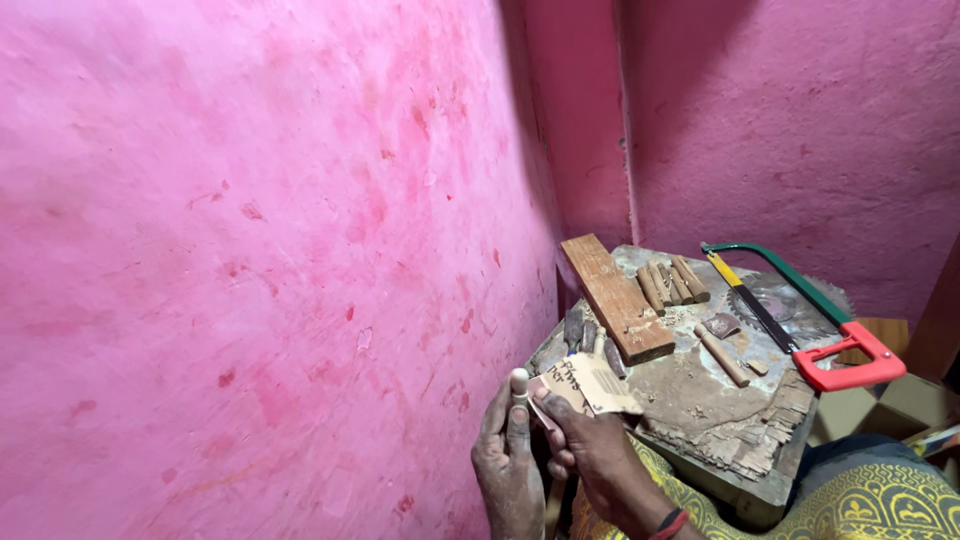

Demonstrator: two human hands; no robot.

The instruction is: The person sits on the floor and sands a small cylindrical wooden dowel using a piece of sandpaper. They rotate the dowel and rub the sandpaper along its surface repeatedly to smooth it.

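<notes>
Fingers of left hand (507,450) grip a wooden peg (519,384); right hand (590,445) pinches sandpaper (592,385).

A: How many tools and wood pieces lie on the bench?
B: One hacksaw (800,315), one flat plank (617,297), about four short dowels (673,282) bundled far, one loose dowel (722,356).

The only thing with print on it is a small piece of tan paper (592,385). It sits at about five o'clock, low in the view, at the near edge of the worn work block (720,400). It is flat with ragged edges, and has dark marks on it. The right hand (590,450) pinches it from below.
</notes>
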